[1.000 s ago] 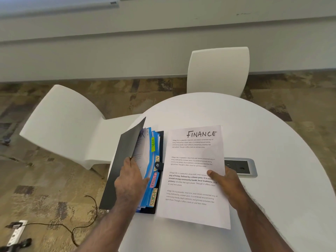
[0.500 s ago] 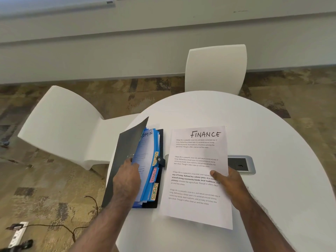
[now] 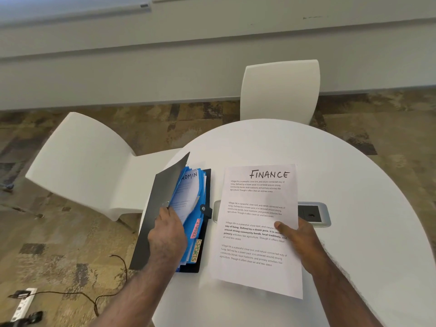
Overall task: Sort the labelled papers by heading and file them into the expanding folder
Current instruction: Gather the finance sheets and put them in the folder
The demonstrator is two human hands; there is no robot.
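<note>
The FINANCE paper [image 3: 257, 223] is pinched in the right hand [image 3: 297, 241], lifted over the table [image 3: 354, 185]. Its slot, the pink FINANCE tab [image 3: 194, 228], lies just to its left in the folder [image 3: 188, 220]. The left hand [image 3: 168, 234] grips the dividers open, long axes roughly parallel.

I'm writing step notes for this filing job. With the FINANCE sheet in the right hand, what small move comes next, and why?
Probably the left hand should thumb on to the pocket at the pink FINANCE tab. It now holds the expanding folder open at an ADMIN sheet, while the right hand holds the FINANCE paper beside the folder, unfiled.
</note>
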